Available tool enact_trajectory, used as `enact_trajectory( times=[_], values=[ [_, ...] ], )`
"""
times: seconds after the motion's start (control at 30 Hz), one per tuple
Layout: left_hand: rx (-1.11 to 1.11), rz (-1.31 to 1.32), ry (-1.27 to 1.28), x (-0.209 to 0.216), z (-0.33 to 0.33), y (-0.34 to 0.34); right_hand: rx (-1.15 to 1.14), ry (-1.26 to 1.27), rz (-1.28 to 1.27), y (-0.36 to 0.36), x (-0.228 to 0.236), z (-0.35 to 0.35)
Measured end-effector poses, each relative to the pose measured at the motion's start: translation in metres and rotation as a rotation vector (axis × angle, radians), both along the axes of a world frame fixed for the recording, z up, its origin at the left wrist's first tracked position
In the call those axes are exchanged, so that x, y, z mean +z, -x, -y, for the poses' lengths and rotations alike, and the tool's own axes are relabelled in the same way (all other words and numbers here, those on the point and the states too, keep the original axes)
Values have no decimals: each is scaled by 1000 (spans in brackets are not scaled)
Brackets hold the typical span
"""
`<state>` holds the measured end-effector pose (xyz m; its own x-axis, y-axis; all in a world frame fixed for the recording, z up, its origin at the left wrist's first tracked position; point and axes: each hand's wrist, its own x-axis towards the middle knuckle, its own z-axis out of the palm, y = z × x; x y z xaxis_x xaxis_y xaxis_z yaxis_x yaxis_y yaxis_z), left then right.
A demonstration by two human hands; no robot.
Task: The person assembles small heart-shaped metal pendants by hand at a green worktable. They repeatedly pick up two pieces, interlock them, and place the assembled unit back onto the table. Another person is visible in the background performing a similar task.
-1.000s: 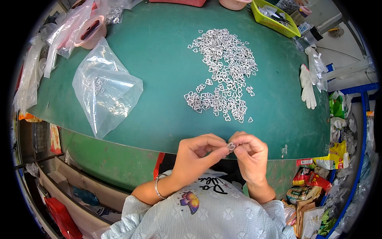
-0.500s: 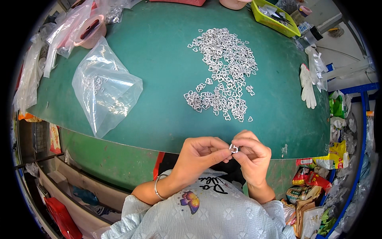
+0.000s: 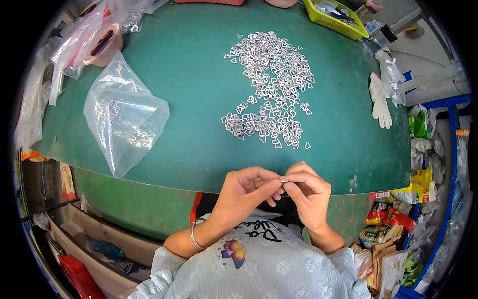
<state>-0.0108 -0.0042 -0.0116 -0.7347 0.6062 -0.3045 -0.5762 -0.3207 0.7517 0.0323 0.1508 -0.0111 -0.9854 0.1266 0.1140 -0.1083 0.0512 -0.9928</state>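
Turned edge-on: silvery piece (image 3: 284,182) | left hand (image 3: 245,192) + right hand (image 3: 310,193) pinching

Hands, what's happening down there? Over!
Left hand and right hand: pinching one small silvery piece. Loose silvery heart-shaped pieces: heaped ahead. Clear plastic bag: off left, not in the way.

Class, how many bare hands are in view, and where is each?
2: the left hand and right hand, at the green table's near edge, fingertips meeting around a small silvery piece. Neither is hidden.
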Motion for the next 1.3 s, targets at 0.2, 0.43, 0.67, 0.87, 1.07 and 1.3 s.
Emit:
enact_trajectory(
  times=[0.2, 0.43, 0.67, 0.87, 1.07, 1.3],
  values=[
    [-19, 131, -123, -11, 0, 3, -183, -101, -17, 10, -13, -10],
    [1, 88, -469, -31, 2, 8, -240, -918, -103, 55, -39, -42],
    [161, 226, -183, -31, -8, 6, -339, -644, -54, 47, -33, -44],
    [168, 167, -68, -32, -12, 4, -262, -32, 66, 35, -29, -44],
    [181, -228, -71, -15, -19, 2, 95, 612, 343, 13, -19, -23],
    [132, -373, 11, -12, -10, 3, 136, 573, 351, 6, -10, -12]
  ],
)
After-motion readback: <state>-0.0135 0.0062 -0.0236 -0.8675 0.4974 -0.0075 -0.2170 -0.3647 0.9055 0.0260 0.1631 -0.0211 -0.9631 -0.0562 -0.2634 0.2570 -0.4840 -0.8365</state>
